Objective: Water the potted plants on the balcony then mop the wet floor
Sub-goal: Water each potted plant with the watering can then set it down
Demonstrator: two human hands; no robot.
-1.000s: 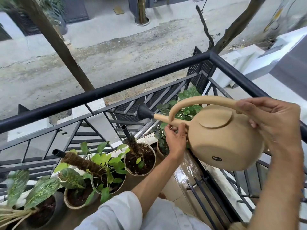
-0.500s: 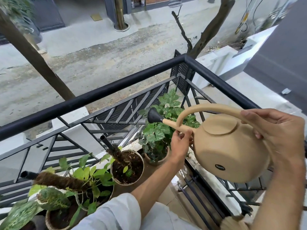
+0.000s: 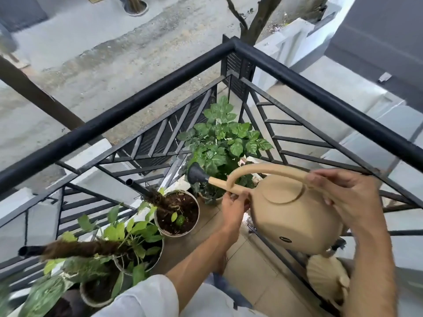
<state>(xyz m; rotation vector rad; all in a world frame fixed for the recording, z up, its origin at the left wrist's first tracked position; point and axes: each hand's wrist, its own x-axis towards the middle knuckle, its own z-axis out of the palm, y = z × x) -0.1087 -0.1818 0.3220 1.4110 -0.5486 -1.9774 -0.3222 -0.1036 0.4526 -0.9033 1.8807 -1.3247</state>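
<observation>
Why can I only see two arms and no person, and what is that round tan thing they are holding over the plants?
The camera sits on the person's head and looks down, so you see just their arms, as if through their eyes. There is no machine here, only two bare hands. The round tan thing is a watering can. The right hand grips its long curved handle, and the left hand holds the spout near the body. The dark sprinkler tip points toward the leafy plant in the corner. I cannot see water coming out. More potted plants stand on the tiled balcony floor, beside a black railing. Far below is the street.
</observation>
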